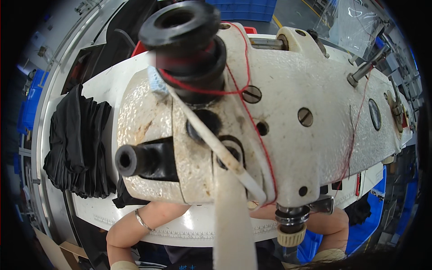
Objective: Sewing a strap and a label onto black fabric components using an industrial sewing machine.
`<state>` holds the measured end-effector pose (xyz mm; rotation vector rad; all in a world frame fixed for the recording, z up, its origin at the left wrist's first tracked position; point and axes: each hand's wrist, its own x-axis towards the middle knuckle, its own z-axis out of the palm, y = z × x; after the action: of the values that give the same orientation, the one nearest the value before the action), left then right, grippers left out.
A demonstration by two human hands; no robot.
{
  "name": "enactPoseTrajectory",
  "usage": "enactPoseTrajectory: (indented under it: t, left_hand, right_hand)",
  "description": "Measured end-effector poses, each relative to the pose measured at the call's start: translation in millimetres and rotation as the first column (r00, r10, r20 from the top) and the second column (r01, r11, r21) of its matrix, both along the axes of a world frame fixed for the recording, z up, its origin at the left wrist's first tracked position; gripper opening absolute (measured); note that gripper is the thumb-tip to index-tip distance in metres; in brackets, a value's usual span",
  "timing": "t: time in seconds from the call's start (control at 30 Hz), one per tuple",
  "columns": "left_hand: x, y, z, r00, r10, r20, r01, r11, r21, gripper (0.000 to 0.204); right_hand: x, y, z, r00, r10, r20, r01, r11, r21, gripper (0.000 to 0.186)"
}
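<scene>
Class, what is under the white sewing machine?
Along the lower edge of the sewing machine, white table, black cloth, left forearm and right forearm show. Both hands, and anything they hold, are covered.

The left forearm (163, 213) and right forearm (327, 222) angle inward from bent elbows (118, 237), both hands hidden.
</scene>
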<state>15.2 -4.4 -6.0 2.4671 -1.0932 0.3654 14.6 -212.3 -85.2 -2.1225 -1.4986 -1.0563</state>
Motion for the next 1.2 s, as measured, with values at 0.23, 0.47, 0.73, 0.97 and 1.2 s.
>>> enactPoseTrajectory:
  t: [0.23, 0.47, 0.73, 0.97, 1.2]
  left_hand:
    - [-0.7, -3.4, 14.6, 0.964, 0.108, -0.243, -0.134, 0.986, -0.095, 0.035]
    - [-0.8, -4.1, 13.1, 0.974, 0.090, -0.210, -0.110, 0.990, -0.089, 0.040]
    - [-6.7, 3.8, -3.3, 0.999, -0.009, -0.050, 0.009, 1.000, 0.008, 0.042]
    - [-8.8, -14.4, 19.6, 0.958, 0.075, -0.275, -0.069, 0.997, 0.032, 0.038]
    - [-6.7, -16.4, 24.6, 0.988, 0.061, -0.143, -0.069, 0.996, -0.053, 0.038]
  right_hand:
    - [3.4, -8.2, 35.1, 0.982, -0.028, -0.189, 0.029, 1.000, -0.002, 0.020]
    - [-7.9, -12.0, 46.1, 0.881, -0.039, -0.471, 0.017, 0.999, -0.051, 0.026]
    - [-13.4, -21.5, 59.3, 0.673, -0.037, -0.739, -0.037, 0.996, -0.084, 0.034]
    - [-10.2, -23.9, 76.5, 0.650, -0.023, -0.759, -0.020, 0.999, -0.046, 0.033]
    - [-5.1, -23.9, 89.2, 0.932, -0.132, -0.337, 0.042, 0.965, -0.260, 0.014]
